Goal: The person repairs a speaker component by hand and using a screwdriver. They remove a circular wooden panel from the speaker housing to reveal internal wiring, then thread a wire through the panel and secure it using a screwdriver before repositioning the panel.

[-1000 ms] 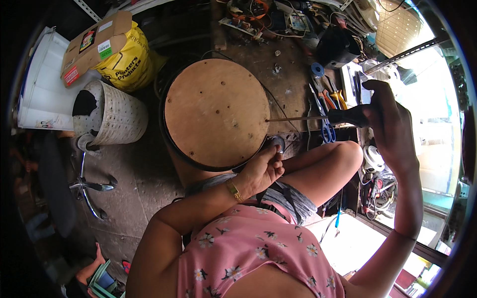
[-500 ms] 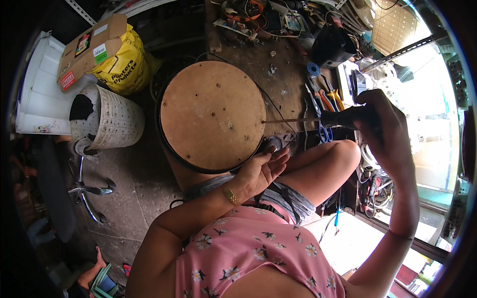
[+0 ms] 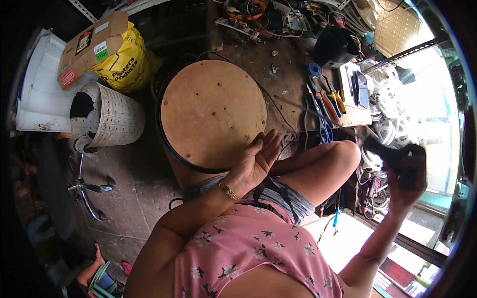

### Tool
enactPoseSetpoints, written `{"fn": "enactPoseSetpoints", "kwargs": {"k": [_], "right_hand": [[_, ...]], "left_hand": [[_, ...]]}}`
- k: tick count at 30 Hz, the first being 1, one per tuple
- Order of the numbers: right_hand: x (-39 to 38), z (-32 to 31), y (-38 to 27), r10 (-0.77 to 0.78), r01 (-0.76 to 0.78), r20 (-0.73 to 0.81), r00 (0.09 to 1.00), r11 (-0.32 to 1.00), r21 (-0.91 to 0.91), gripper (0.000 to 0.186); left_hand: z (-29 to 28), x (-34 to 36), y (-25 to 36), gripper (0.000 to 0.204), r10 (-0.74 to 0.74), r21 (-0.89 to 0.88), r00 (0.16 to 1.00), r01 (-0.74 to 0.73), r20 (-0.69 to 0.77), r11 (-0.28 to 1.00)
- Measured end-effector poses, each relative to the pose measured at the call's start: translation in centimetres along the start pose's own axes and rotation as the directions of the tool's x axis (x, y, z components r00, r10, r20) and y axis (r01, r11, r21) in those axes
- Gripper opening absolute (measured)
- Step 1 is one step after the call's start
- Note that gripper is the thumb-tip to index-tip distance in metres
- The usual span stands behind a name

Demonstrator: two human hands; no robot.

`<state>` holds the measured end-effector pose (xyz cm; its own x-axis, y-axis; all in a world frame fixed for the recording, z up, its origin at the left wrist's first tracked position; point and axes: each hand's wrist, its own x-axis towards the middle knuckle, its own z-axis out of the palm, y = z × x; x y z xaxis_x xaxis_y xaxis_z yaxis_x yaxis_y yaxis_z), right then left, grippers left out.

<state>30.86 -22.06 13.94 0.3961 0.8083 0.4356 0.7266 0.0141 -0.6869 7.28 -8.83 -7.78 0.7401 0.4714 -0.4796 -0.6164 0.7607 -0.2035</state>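
Note:
A round wooden board (image 3: 208, 119), tan with several small screws and holes in its face, lies inside a dark rim on my lap. My left hand (image 3: 256, 161) is palm up at the board's lower right edge, fingers apart, holding nothing; whether it touches the rim cannot be told. Off to the right, my right hand (image 3: 410, 176) is closed round the black handle of a long screwdriver (image 3: 378, 148). Its thin shaft, smeared by motion, points up and left toward the board, and its tip is apart from the wood. A screw (image 3: 263, 122) sits near the board's right edge.
Pliers (image 3: 328, 107) and blue-handled scissors (image 3: 325, 133) lie on the wooden bench (image 3: 248, 74) beside a blue spool (image 3: 314, 69). A perforated white bin (image 3: 119, 116) and a cardboard box on a yellow bag (image 3: 131, 62) stand at the left. Loose electronics crowd the far bench.
My right hand has drawn the screwdriver back to the right and down, taking its tip off the board's right edge. My left hand has risen slightly along the rim, fingers still apart.

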Motion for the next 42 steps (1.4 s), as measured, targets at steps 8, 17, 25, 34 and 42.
{"fn": "enactPoseSetpoints", "kwargs": {"k": [8, 17, 25, 34, 42], "right_hand": [[-8.2, 0.3, 1.7, 0.293, -0.287, -0.020, 0.956, 0.946, 0.151, 0.038], [-8.9, -0.5, 1.8, 0.268, -0.266, 0.000, 0.963, 0.957, 0.118, 0.037], [-8.1, -0.8, 0.5, 0.443, -0.442, 0.027, 0.896, 0.885, 0.148, 0.041], [-8.4, -0.2, -0.2, 0.180, -0.186, 0.082, 0.980, 0.980, 0.073, 0.040], [-5.1, 1.5, -2.1, -0.146, 0.198, 0.269, 0.952, 0.964, -0.179, 0.034]], "left_hand": [[-0.4, 0.5, 0.1, 0.018, 0.018, -0.020, 0.997, -0.017, 0.075, 1.000], [-1.3, 0.4, -0.4, 0.017, 0.002, -0.052, 0.991, 0.005, 0.136, 0.999], [-1.4, -1.0, -0.9, 0.019, 0.150, 0.158, 0.960, -0.190, 0.238, 0.969], [-2.3, -4.1, -1.9, 0.023, 0.036, -0.076, 0.998, -0.039, -0.052, 0.996], [-3.5, -4.8, -0.8, 0.022, 0.043, -0.268, 0.998, -0.053, -0.044, 0.962]]}}
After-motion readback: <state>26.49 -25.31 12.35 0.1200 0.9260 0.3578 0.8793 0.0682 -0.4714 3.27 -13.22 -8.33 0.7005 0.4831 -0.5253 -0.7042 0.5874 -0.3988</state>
